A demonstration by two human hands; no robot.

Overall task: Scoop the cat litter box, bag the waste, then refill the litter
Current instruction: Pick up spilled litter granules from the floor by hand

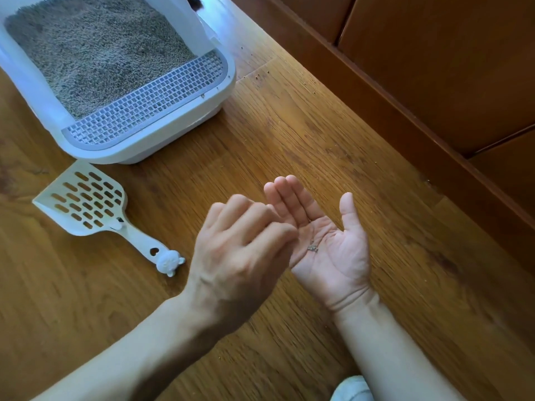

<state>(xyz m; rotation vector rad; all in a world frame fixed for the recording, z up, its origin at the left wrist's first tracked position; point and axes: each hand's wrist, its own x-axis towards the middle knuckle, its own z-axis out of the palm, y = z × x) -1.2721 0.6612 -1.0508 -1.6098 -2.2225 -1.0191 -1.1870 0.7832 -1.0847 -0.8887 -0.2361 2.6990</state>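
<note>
A white litter box [185, 123] stands at the upper left, filled with grey litter [95, 53] behind a grid step [144, 108]. The white slotted scoop [86, 201] lies on the wooden floor in front of it, handle toward me. My right hand [327, 241] is held palm up with straight fingers, a few grey litter grains [312, 248] lying in the palm. My left hand [240, 247] hovers back up over the right palm's edge, fingers curled; its fingertips are hidden, so I cannot tell whether they pinch anything.
Loose litter grains [260, 75] are scattered on the wooden floor [289, 140] right of the box. A brown wooden cabinet [434, 68] runs diagonally along the right. A pale sock or shoe tip [353, 389] shows at the bottom edge.
</note>
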